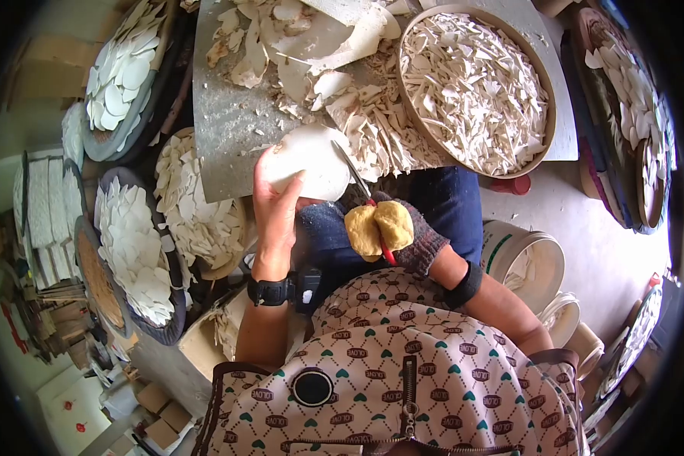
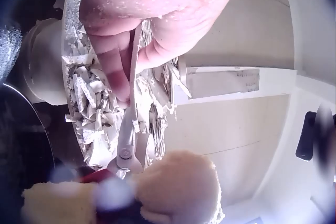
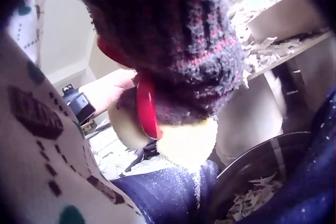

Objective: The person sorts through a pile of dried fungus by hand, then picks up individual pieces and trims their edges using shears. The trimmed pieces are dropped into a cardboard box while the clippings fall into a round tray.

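My bare left hand [image 1: 277, 209] pinches a thin, whitish round sheet [image 1: 311, 156] between thumb and fingers, just off the metal table's near edge. From the left wrist this sheet appears edge-on, with the scissors [image 2: 126, 145] closing in at its rim. Red-handled scissors are gripped in my right hand [image 1: 424, 237], which wears a dark knitted glove [image 3: 168, 40]. Yellow foam-like padding [image 1: 365, 232] bulges around the handles. The blade [image 1: 349, 161] lies along the sheet's right edge. A red handle loop [image 3: 147, 108] shows below the glove in the right wrist view.
Broken pale sheets [image 1: 311, 49] and scraps lie on the metal table [image 1: 220, 144]. A round tray [image 1: 501, 175] full of cut slivers stands at its right. Baskets of white pieces [image 1: 133, 251] crowd the left side; a white bucket [image 1: 498, 247] stands near my right arm.
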Available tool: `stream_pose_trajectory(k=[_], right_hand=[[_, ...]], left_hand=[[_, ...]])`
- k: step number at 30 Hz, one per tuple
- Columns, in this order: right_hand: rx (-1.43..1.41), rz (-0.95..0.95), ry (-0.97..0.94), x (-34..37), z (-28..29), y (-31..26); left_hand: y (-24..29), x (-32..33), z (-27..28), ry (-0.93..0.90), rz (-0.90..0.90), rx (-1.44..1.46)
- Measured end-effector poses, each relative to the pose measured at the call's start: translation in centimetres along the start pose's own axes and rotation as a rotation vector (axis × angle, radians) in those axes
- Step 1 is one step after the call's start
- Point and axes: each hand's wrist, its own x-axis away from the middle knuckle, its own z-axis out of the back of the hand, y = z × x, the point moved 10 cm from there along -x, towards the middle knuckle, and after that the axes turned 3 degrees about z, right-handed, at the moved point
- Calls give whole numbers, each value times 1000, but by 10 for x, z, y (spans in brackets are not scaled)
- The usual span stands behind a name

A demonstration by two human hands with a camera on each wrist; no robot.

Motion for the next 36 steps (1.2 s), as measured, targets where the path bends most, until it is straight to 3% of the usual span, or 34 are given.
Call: stream_pose_trajectory(k=[3,6,9,12,15,19,23,26,28,31,34,35,36], right_hand=[[-73,5,46,-6,-1,-5],[680,114,-22,0,-8,-21],[50,-4,5,2,-15,-13],[574,109,8,3,-9,-19],[198,45,23,-2,-10,-18],[831,240,-25,-1,-20,-33],[1021,313,-9,4,-25,-39],[667,216,-34,-1,-15,-31],[-173,-18,-6,-3,-10,-4],[88,133,-54,-5,-9,-14],[-316,-6,-24,-9,-8,-4],[-317,-23,-24,-9,-7,-2],[-317,-38,-27,-9,-6,-1]], left_hand=[[-1,5,-3,-26,38,17],[-6,3,1,-33,56,11],[-10,0,6,-72,56,-39],[-8,-3,5,-112,43,-83],[-4,1,0,-138,23,-139],[-3,5,-5,-138,113,-130],[-8,2,-3,-151,97,-114],[-4,-1,1,-149,50,-176],[4,-1,-2,-177,29,-209],[15,0,-12,-227,29,-270],[19,-4,-14,-309,-108,-421],[22,-6,-16,-341,-183,-484],[24,-7,-10,-253,-155,-403]])
